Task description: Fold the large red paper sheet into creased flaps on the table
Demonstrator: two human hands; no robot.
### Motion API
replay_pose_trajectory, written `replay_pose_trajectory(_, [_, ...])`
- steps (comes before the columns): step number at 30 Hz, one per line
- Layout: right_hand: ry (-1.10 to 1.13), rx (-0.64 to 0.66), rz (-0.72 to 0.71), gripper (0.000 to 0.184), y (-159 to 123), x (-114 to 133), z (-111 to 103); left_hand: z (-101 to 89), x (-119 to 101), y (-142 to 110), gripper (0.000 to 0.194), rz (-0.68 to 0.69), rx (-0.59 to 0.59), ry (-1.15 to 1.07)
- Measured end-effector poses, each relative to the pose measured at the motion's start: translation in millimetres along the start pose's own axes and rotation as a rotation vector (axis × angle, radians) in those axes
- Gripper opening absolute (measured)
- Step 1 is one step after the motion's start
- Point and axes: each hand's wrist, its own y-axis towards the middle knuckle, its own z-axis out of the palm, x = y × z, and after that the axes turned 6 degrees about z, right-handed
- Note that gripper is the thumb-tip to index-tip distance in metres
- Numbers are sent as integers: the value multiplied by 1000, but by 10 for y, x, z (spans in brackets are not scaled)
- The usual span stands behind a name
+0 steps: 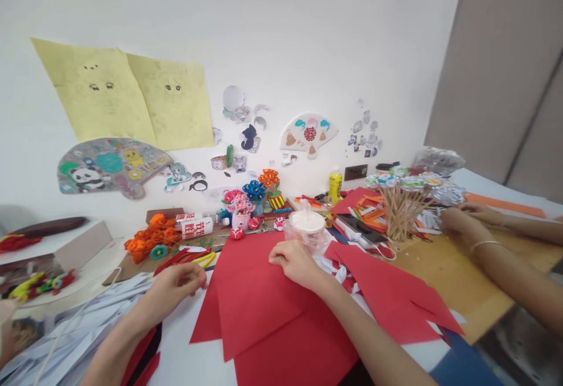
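Note:
Several overlapping sheets of red paper [255, 304] lie in front of me. My right hand [295, 261] rests on the upper part of the top sheet, its fingers bent together and pressed down on the paper. What the fingertips do beneath is partly hidden. Left of the sheets hovers my left hand [178, 287], its fingers loosely curved with a gap between thumb and fingers and nothing visible in them. Just beyond my right hand stands a lidded plastic cup [307, 222]. More red paper [391, 292] lies to the right of my forearm.
A bundle of sticks with paper flowers [402, 210] stands right, near another person's hands [461, 219]. White paper strips [65, 327] are heaped left. Orange pipe-cleaner flowers [153, 236], a bottle [197, 226], yellow-handled scissors [206, 258] and a phone [360, 227] lie along the back.

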Motion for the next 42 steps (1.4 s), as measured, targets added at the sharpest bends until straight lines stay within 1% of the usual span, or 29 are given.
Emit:
replay_pose_trajectory(2, [-20,20,-24,16,-19,34,27,98,-34,47,25,-3,-173,136])
replay_pose_trajectory(3, [-33,34,-39,16,-30,56,40,181,-81,69,26,20,-219,230])
replay_pose_trajectory(5, [-44,54,-71,16,-45,96,60,385,-211,98,29,61,-200,456])
replay_pose_trajectory(6, [-34,56,-86,15,-47,110,65,492,-279,104,32,90,-146,578])
replay_pose_trajectory(7, [-17,55,-96,15,-47,121,68,592,-339,104,35,127,-119,668])
replay_pose_trajectory(9, [26,52,-104,14,-42,134,63,740,-421,96,37,191,-65,759])
replay_pose_trajectory(11, [63,68,-98,14,-39,148,52,804,-446,87,36,200,-23,779])
replay_pose_trajectory(14, [114,122,-92,16,-52,183,34,779,-423,80,33,204,-13,749])
replay_pose_trajectory(18, [155,194,-120,16,-81,225,22,740,-407,76,30,251,11,668])
replay_pose_trajectory(22, [149,233,-139,12,-94,224,22,788,-396,77,27,286,46,617])
replay_pose_trajectory(26, [184,293,-101,8,-93,207,44,814,-377,86,23,299,56,605])
replay_pose_trajectory(29, [204,300,-71,8,-82,193,67,808,-387,92,23,323,61,604])
replay_pose_trajectory(32, [198,298,-74,7,-66,175,70,779,-395,99,25,330,53,630])
replay_pose_trajectory(36, [211,300,-59,7,-50,149,39,641,-342,110,28,296,4,665])
replay_pose_trajectory(39, [222,290,-36,8,-39,123,21,465,-240,111,30,249,-64,690])
replay_pose_trajectory(42, [232,273,-29,8,-31,90,23,299,-125,99,28,170,-151,723])
